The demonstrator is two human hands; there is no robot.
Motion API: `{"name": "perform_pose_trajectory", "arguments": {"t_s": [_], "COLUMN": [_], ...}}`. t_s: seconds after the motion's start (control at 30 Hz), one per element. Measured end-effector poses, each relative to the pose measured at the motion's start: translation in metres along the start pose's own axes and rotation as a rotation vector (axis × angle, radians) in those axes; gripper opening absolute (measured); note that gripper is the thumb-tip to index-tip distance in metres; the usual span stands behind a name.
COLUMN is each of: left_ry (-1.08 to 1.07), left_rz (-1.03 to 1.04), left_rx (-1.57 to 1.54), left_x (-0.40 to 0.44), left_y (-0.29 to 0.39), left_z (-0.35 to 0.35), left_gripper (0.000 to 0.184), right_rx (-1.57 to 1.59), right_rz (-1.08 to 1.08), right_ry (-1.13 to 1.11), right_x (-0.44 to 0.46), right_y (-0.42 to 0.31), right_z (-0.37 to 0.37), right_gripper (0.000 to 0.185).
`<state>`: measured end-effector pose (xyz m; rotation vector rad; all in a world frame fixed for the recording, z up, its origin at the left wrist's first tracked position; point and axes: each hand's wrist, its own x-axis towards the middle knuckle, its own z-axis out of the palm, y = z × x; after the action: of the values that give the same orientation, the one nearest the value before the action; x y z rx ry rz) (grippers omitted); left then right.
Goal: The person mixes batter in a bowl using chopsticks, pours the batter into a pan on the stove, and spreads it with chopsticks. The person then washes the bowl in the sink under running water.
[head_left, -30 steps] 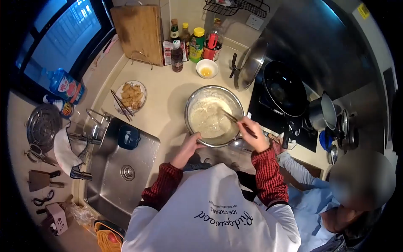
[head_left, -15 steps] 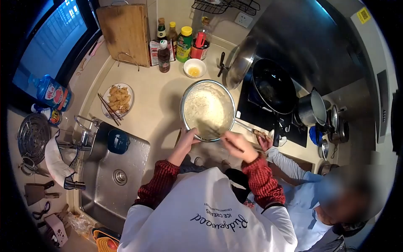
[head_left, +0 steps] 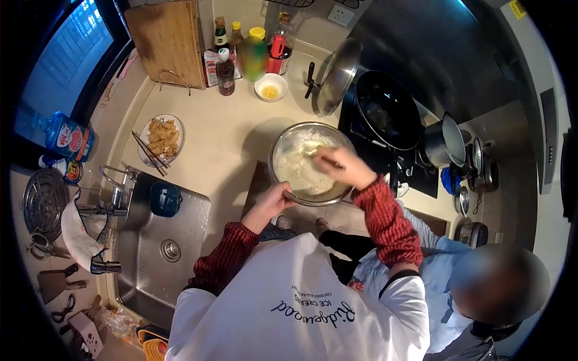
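Metal mixing bowl (head_left: 273, 156): round, shiny and wide-mouthed, at the front edge of the bench (head_left: 208, 129); whether it rests there or is held clear cannot be told.
Batter (head_left: 296, 173): pale cream, thick-looking and uneven, smeared up the bowl's inner wall.
Left hand (head_left: 276, 200): its grip is clasped on the near-left rim, seemingly to steady the bowl.
Right hand (head_left: 347, 167): over the bowl, its grip pinched round slim stirring sticks (head_left: 324, 161), blurred and largely hidden by the fingers.
Stirring: judged to be in mid-stroke; the next move would call for a firm hold on the rim and a sweep along the wall, where batter clings.
Sleeves: red-and-black knit cuffs (head_left: 385, 216), soft and ribbed.
White bowl (head_left: 259, 89): small, smooth and round, beyond the mixing bowl, with a little yellow liquid (head_left: 270, 92) in it.
Plate (head_left: 180, 133): pale and round, bearing rough golden pieces (head_left: 162, 135); thin dark chopsticks (head_left: 149, 150) lie across its left edge.
Cooktop side: a black, deep-curved wok (head_left: 388, 114) and a grey metal saucepan (head_left: 444, 143), with a domed metal lid (head_left: 338, 78) leaning nearby.
Sink (head_left: 150, 265): brushed steel, rectangular with rounded corners, left of the person.
Co-worker: a person in a light blue top (head_left: 436, 283) stands close on the right.
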<state>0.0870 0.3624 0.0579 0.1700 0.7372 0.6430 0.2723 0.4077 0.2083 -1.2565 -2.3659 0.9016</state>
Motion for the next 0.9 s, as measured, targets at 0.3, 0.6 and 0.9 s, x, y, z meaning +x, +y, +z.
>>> {"name": "perform_pose_trajectory", "arguments": {"t_s": [0.3,0.6,0.9], "left_ry": [-0.014,-0.005,0.085], "left_rz": [0.03,0.051,0.178], "left_rx": [0.003,0.087,0.244], "left_x": [0.013,-0.001,-0.023], "left_y": [-0.012,-0.009,-0.002], "left_z": [0.0,0.007,0.026], "left_gripper": [0.03,0.037,0.042], "right_rx": [0.142,0.101,0.004], "right_rz": [-0.143,-0.113,-0.089], "right_ry": [-0.133,-0.23,-0.112], "right_x": [-0.016,-0.033,-0.064], "right_y": [0.002,-0.031,-0.009], "right_z": [0.01,-0.001,-0.012], "right_gripper": [0.014,0.009,0.007]}}
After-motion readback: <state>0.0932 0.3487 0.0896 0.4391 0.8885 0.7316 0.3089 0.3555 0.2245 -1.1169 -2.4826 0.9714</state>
